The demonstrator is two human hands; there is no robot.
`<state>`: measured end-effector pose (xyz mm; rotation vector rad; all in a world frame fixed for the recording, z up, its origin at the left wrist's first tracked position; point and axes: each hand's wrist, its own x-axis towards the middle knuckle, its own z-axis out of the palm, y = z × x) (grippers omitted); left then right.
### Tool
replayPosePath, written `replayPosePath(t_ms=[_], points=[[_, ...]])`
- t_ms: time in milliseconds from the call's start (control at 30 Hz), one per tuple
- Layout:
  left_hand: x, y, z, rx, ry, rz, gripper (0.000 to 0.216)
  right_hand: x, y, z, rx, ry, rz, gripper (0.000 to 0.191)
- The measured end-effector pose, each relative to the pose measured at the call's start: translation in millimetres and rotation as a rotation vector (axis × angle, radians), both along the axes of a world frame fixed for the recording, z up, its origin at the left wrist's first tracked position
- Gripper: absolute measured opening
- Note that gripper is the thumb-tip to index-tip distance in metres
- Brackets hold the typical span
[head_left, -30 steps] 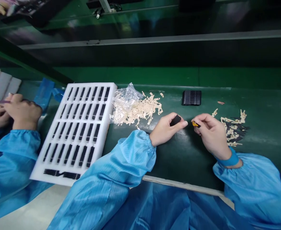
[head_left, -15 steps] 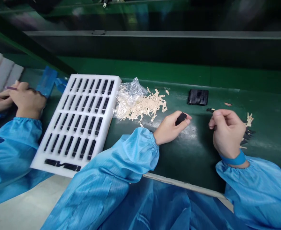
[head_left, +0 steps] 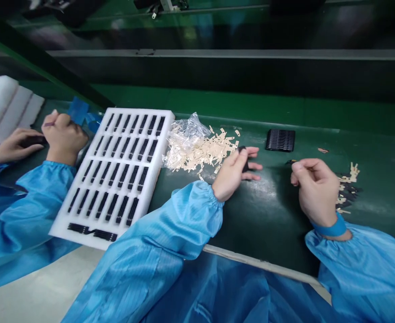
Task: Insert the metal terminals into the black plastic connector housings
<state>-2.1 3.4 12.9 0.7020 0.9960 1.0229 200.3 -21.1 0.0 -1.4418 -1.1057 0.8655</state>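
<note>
My left hand (head_left: 235, 169) grips a flat black piece (head_left: 245, 159) between thumb and palm, its other fingers spread to the right. It hovers just right of a loose pile of small cream tabs (head_left: 206, 152), partly under a clear plastic bag (head_left: 191, 130). Over the green table (head_left: 267, 215), my right hand (head_left: 316, 184) pinches a small dark piece with a yellowish spot (head_left: 290, 162) at its fingertips. Between and beyond my hands lies a neat block of black strips (head_left: 280, 140). Right of my right wrist is a small heap of black and cream pieces (head_left: 348, 188).
A white foam tray (head_left: 111, 185) with rows of black parts in slots stands to the left. Past it are a co-worker's hands (head_left: 62, 134), more white foam blocks (head_left: 12, 110) and blue film (head_left: 78, 110). A green post (head_left: 49, 67) slants at the upper left.
My left hand has turned and moved a little left, its fingers spreading around the black piece. My right hand has shifted slightly left, keeping its pinch. The view has moved a little.
</note>
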Motion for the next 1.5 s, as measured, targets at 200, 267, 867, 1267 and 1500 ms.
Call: replayPosePath(t_ms=[200, 267, 867, 1267, 1500], points=[[4.7, -8.4, -9.7, -0.071, 0.078, -0.387, 0.036, -4.2, -2.2, 11.3, -0.094, -0.077, 0.159, 0.024], [3.3, -7.5, -12.8, -0.046, 0.090, -0.396, 0.027, -2.5, -2.5, 10.3, -0.101, -0.090, 0.195, 0.023], [-5.7, -5.6, -14.9, 0.046, 0.001, -0.452, 0.043, -3.7, -9.7, 8.6, -0.124, -0.284, 0.348, 0.015], [-9.9, -5.1, -16.0, 0.041, 0.034, -0.494, 0.053, -7.7, -11.0, 14.4, -0.158, -0.356, 0.347, 0.016], [-9.0, -6.3, -16.6, 0.062, 0.040, -0.480, 0.051, -7.0, -12.3, 12.8, -0.163, -0.359, 0.336, 0.016]])
